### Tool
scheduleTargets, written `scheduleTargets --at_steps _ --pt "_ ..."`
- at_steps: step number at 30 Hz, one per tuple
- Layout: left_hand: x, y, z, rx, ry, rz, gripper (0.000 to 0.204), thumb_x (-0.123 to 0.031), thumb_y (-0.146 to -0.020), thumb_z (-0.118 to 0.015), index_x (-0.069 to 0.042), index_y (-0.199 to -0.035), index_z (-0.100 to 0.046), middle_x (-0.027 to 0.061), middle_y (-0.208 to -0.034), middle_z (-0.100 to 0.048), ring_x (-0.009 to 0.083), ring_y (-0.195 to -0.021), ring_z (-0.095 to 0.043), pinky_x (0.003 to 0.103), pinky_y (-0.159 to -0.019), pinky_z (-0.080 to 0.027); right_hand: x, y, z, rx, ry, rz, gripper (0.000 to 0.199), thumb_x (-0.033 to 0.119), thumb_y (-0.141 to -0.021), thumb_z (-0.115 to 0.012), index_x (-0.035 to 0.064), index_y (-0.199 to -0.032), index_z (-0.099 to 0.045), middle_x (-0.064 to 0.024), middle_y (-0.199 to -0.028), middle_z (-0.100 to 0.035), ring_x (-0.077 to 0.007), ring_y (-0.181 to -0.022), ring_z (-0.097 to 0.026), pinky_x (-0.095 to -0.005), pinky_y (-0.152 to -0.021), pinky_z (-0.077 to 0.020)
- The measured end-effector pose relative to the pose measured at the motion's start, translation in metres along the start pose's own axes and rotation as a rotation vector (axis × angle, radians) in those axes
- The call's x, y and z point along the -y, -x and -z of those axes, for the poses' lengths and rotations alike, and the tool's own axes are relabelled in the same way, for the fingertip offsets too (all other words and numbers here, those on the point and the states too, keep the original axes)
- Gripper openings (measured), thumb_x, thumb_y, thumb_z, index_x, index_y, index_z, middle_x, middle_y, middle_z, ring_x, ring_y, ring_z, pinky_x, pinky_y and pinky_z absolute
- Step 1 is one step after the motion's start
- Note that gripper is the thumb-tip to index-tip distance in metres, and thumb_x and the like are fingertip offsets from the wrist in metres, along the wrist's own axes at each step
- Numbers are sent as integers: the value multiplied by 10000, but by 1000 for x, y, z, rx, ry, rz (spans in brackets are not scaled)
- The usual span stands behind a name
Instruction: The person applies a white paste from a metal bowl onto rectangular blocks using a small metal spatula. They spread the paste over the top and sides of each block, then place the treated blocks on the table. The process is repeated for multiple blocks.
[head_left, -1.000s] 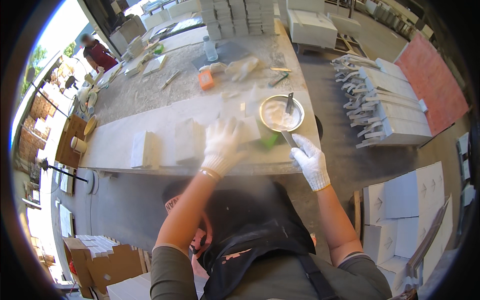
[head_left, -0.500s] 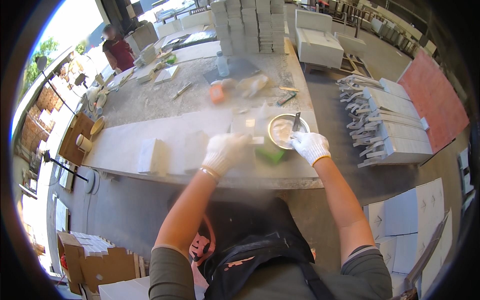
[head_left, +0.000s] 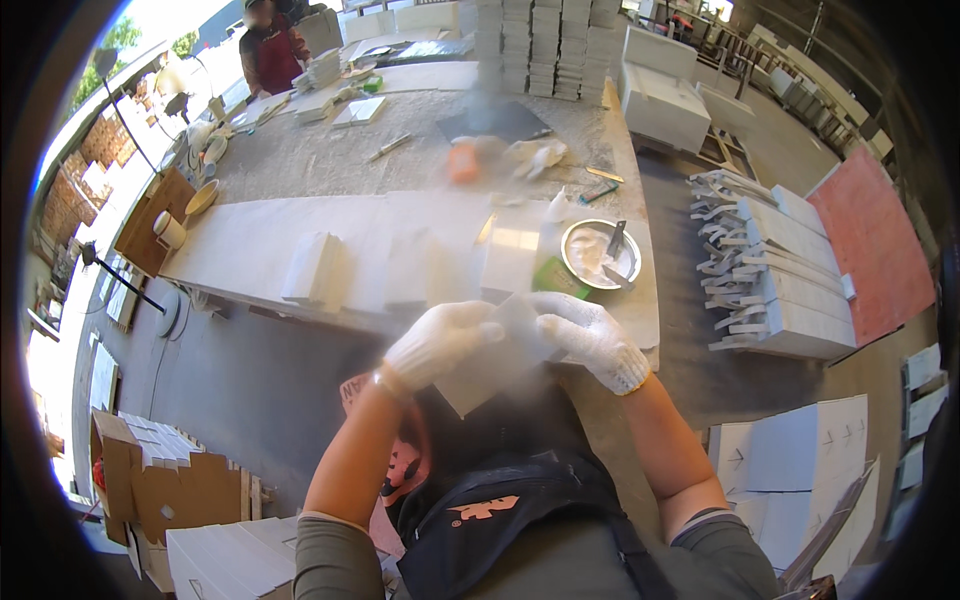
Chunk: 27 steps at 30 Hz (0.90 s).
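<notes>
In front of my apron, off the table's near edge, a thin pale grey square tile [head_left: 470,388] is tilted with one corner pointing down. My left hand [head_left: 442,345], in a white knit glove, grips its left side. My right hand [head_left: 597,343], gloved alike, holds its upper right side, thumb toward the middle. A blurred patch hides part of the tile and fingertips. Beyond my right hand stands a round metal bowl [head_left: 632,275] of whitish paste [head_left: 588,248], a dark-bladed putty knife [head_left: 616,238] leaning in it. A green object [head_left: 558,278] lies beside the bowl.
Stacked white tiles [head_left: 312,268] stand on the table's near side, beside another tile stack [head_left: 512,258]. Farther back lie an orange object [head_left: 463,162], a glove [head_left: 540,157] and tall tile stacks [head_left: 545,50]. Strapped slabs [head_left: 790,265] stand right; a person [head_left: 272,50] is far left.
My right hand has left the bowl and putty knife. Both hands have drawn back toward my body and now hold the tile between them. The view has shifted slightly.
</notes>
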<state>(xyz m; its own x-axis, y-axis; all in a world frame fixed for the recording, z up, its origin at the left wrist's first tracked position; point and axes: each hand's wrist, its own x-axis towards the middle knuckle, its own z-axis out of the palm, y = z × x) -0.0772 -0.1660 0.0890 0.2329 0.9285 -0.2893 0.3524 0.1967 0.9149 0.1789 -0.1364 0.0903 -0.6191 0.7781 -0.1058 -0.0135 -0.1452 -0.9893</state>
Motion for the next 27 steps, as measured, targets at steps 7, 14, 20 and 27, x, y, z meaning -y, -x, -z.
scheduleTargets --at_steps 7,14,20,27 --pt "18 32 -3 36 55 -51 397 -271 -971 -716 -5 -1265 -729 27 -1033 -736 113 -924 -618 286 -831 -523 -6 -11 -27 -42 118 -52 418 297 -1042 -631 8 -1339 -680 -44 -1159 -718 -108 -1003 -640 -268 -859 -510" --pt "30 44 -5 59 122 -58 401 -273 -953 -724 7 -1240 -733 33 -1000 -735 119 -890 -618 290 -816 -525 -17 -6 -25 -275 23 -152 372 311 -1046 -636 15 -1256 -716 -44 -1005 -732 -131 -873 -665 -279 -788 -524" --pt "48 41 -4 69 112 -43 403 -283 -946 -718 19 -1211 -734 50 -985 -736 129 -870 -624 301 -806 -532 -29 13 -32 -172 39 -186 388 291 -1058 -618 1 -1304 -694 -51 -1057 -739 -117 -887 -658 -263 -764 -520" --pt "50 28 -13 84 15 -20 408 -273 -924 -722 25 -1203 -736 63 -961 -744 135 -848 -639 307 -792 -538 -53 11 -38 -32 64 -267 411 302 -991 -695 9 -1279 -700 -27 -1051 -722 -92 -848 -637 -244 -701 -491"
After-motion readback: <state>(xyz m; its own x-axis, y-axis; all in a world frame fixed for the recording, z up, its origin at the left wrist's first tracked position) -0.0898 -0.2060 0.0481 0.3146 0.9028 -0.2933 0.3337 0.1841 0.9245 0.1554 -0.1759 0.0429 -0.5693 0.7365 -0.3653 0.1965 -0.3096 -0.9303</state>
